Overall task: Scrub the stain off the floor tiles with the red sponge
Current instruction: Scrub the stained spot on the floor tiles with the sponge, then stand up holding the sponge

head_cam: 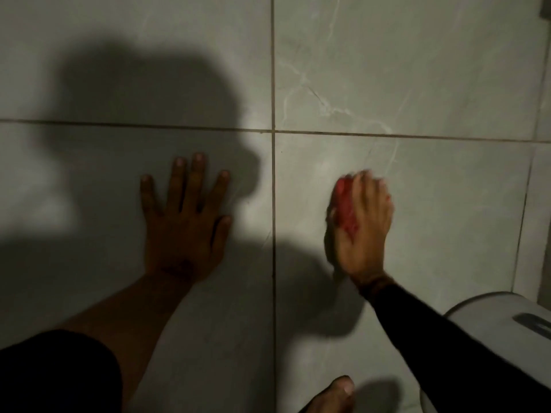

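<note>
1. Sponge (346,210): red, mostly hidden under the right hand (362,228); only its left edge shows. Blurred.
2. Stain: cannot make out on the tiles (432,84).
3. Right hand: fingers curled over the sponge, pressing it onto the lower-right tile.
4. Left hand (185,222): flat, fingers spread, holding nothing; in shadow on the lower-left tile.
5. White object (489,317): cut off at right edge.
6. Count: two hands, one sponge, one foot (334,396), partly cut off.

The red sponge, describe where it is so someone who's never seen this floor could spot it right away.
Find the dark grout cross where four grey tiles meet, then look at the near-right tile. The right hand presses down there, and the red sponge shows under its fingers, the only red thing in view.
</note>
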The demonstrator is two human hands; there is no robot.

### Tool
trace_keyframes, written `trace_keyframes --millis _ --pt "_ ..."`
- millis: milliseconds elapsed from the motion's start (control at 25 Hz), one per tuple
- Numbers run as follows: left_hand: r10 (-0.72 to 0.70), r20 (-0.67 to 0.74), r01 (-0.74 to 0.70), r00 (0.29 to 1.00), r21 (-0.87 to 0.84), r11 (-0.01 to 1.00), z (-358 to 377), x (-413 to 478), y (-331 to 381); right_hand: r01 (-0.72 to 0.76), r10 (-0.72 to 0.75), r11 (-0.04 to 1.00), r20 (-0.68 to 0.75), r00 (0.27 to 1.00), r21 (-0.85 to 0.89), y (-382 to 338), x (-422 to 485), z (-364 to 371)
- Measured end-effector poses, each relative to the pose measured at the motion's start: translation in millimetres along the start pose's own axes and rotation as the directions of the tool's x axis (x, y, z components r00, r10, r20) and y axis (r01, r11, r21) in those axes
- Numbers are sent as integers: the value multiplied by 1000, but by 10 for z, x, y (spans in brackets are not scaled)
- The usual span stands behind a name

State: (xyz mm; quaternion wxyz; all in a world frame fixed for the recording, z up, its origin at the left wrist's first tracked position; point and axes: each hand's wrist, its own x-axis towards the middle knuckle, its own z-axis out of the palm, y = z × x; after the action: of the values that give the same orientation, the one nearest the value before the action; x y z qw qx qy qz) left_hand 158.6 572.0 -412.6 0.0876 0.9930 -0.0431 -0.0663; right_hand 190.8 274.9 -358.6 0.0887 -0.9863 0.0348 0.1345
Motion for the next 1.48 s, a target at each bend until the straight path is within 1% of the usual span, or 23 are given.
trace_keyframes --millis 40,80,120,160,200,280,360,440,520,600,680,760,840,920,1000,1080,1120,1200,1280,1320,1360,1400,1480 --pt "2 1 -2 1000 3 1000 6 0 6 -154 160 985 -82 984 78 -70 302 -56" --pt "7 0 -7 1000 3 1000 16 -5 11 -245 264 961 -165 950 131 -247 632 -73" --pt "11 -4 -11 1000 2 1000 23 -9 3 -241 270 958 -203 941 157 -470 897 -52" --pt "12 -9 -12 1000 -4 1000 29 -9 -4 -134 162 982 -227 960 135 -707 1036 20" --pt "10 -12 -10 1000 -10 1000 32 -10 -14 33 -10 995 -231 973 96 -903 1031 130" --pt "6 -9 -6 1000 -16 1000 33 -16 -23 320 -313 947 -155 937 25 -1028 499 427" --pt "8 7 -8 1000 -14 1000 19 -14 -23 408 -408 912 10 913 -36 -731 -498 612" --pt "13 14 -13 1000 -12 1000 21 -18 -9 315 -306 946 111 946 -77 -185 -1342 597" --pt "5 17 -5 1000 -10 1000 12 -26 -5 74 -59 989 119 991 -126 340 -1518 452" --pt "2 23 -2 1000 -8 1000 12 -11 -13 -179 185 978 45 982 -103 660 -1054 293" --pt "6 30 -6 1000 4 1000 20 -11 -21 -400 403 915 -86 911 54 695 -189 99" --pt "6 23 -7 1000 20 1000 36 -23 -21 -445 470 881 -193 861 159 500 673 -60" --pt "7 14 -8 1000 39 999 60 -31 -28 -303 339 938 -261 904 171 66 1110 -76" --pt "5 12 -5 1000 41 999 96 -12 -69 -20 30 999 -275 961 40 -395 1027 87" --pt "8 11 -8 1000 31 999 118 -11 -100 236 -237 971 -198 951 -27 -623 500 352" --pt "7 14 -8 1000 35 999 74 -33 -95 363 -353 930 -136 926 59 -632 -254 512" --pt "7 30 -8 1000 34 999 29 -32 -65 378 -372 922 -80 925 86 -564 -615 528" --pt "-1 99 -5 995 55 998 -127 -20 29 310 -317 946 70 946 91 -344 -1197 493" --pt "-39 241 13 970 110 994 -353 13 143 100 -140 974 192 971 203 -90 -1556 328" --pt "-84 337 39 938 137 990 -518 23 234 -46 -50 931 251 967 362 6 -1683 169" --pt "-133 431 76 892 148 986 -690 26 351 -195 23 804 298 954 562 60 -1789 -46" --pt "-169 518 119 839 128 985 -872 17 521 -329 109 604 334 936 726 69 -1893 -301" --pt "-131 702 229 700 -47 972 -1331 -73 1046 -512 303 198 444 843 836 -13 -2126 -875"
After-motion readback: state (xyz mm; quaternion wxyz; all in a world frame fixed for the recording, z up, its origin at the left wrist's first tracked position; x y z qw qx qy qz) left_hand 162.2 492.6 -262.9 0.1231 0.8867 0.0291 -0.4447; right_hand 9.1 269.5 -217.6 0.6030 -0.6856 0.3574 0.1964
